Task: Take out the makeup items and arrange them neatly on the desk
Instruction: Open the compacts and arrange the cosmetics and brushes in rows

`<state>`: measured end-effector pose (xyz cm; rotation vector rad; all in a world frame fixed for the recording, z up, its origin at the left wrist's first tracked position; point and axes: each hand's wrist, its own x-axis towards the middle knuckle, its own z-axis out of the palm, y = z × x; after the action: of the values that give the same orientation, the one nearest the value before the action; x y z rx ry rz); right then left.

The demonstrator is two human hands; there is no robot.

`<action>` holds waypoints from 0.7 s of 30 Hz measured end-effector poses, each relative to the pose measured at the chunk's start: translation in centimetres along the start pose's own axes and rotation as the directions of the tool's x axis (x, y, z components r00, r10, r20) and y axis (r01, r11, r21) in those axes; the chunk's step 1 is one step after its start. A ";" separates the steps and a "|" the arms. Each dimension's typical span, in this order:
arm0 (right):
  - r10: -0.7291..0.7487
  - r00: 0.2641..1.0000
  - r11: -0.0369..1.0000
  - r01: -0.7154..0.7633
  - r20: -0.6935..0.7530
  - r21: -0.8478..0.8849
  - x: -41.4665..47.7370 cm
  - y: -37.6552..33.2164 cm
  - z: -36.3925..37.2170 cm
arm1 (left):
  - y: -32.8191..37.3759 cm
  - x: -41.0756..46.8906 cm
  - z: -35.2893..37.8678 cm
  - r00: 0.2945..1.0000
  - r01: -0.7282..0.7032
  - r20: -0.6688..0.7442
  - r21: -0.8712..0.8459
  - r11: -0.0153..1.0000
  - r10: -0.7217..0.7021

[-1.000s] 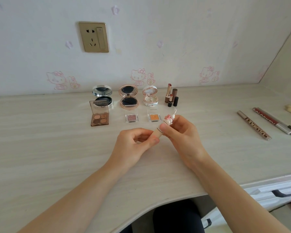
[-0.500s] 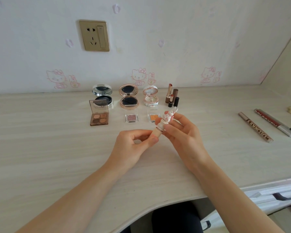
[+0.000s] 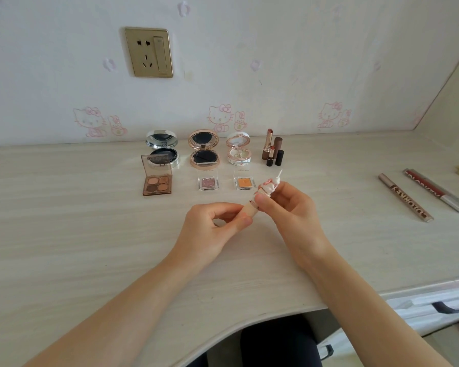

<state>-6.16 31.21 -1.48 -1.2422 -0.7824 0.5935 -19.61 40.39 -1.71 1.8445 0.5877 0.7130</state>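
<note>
The cosmetic tube (image 3: 251, 211) is held above the bench (image 3: 64, 234), in front of the three open compacts (image 3: 204, 151) and the single eyeshadow pans (image 3: 208, 183). Its beige barrel is pinched between the thumb and fingers of the left hand (image 3: 210, 229). Its figurine cap (image 3: 268, 187) is pinched by the thumb and fingers of the right hand (image 3: 289, 207). Whether the cap is fully seated cannot be told.

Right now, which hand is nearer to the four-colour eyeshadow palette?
Left. The left hand lies right of the palette, closer to the person; the right hand is farther right.
</note>
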 end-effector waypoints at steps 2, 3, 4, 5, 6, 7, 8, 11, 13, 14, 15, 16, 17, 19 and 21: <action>0.018 0.999 0.997 -0.022 0.044 0.071 0.0 -0.3 -0.2 | -0.1 0.1 -0.1 1.000 0.012 -0.006 -0.006 1.000 -0.012; 0.024 0.997 0.994 -0.032 0.069 0.109 0.0 -0.3 -0.4 | -0.1 0.1 -0.1 1.000 0.015 -0.006 -0.003 1.000 -0.015; 0.023 0.997 0.992 -0.032 0.079 0.120 0.0 -0.3 -0.4 | -0.1 0.1 -0.1 1.000 0.014 -0.005 -0.001 1.000 -0.014; 0.015 0.998 0.994 -0.021 0.064 0.103 0.0 -0.2 -0.4 | -0.1 0.1 -0.1 1.000 0.014 0.000 -0.001 1.000 -0.014; 0.003 1.000 0.997 -0.005 0.030 0.072 0.0 -0.1 -0.3 | -0.1 0.0 0.0 1.000 0.013 0.006 -0.002 1.000 -0.013; -0.009 1.000 0.999 0.009 -0.005 0.038 0.1 0.0 -0.2 | 0.0 0.0 0.0 1.000 0.013 0.014 -0.002 1.000 -0.013; -0.015 1.000 1.000 0.015 -0.024 0.021 0.1 0.0 -0.2 | -0.1 0.0 0.0 1.000 0.012 0.020 0.001 1.000 -0.012; 0.007 0.999 0.994 -0.010 0.032 0.106 0.1 -0.2 -0.4 | -0.2 0.2 -0.1 1.000 0.019 0.021 0.009 1.000 -0.019; 0.027 0.997 0.990 -0.038 0.079 0.139 0.1 -0.3 -0.5 | -0.2 0.2 -0.1 0.999 0.028 0.018 0.006 1.000 -0.029; 0.031 0.997 0.992 -0.039 0.068 0.124 0.2 -0.3 -0.5 | -0.2 0.2 0.0 0.999 0.031 0.020 0.003 1.000 -0.031; 0.028 0.999 0.995 -0.030 0.030 0.091 0.2 -0.1 -0.4 | -0.2 0.1 0.0 0.999 0.031 0.023 0.001 1.000 -0.031; 0.018 1.000 0.998 -0.017 -0.011 0.052 0.2 0.1 -0.3 | -0.2 0.1 0.0 0.999 0.030 0.024 0.001 1.000 -0.030; 0.009 0.999 1.000 -0.009 -0.037 0.020 0.2 0.2 -0.3 | -0.3 0.1 0.0 0.999 0.028 0.025 -0.001 1.000 -0.028; 0.014 1.000 1.000 -0.014 -0.026 0.020 0.2 0.3 -0.4 | -0.3 0.1 -0.1 0.999 0.022 0.023 -0.005 1.000 -0.022; 0.032 0.999 0.996 -0.034 0.028 0.087 0.2 0.1 -0.6 | -0.3 0.1 -0.1 1.000 0.016 0.016 -0.002 1.000 -0.016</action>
<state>-5.60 31.01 -1.61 -1.1704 -0.7511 0.6658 -19.62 40.68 -1.96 1.8395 0.5911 0.6876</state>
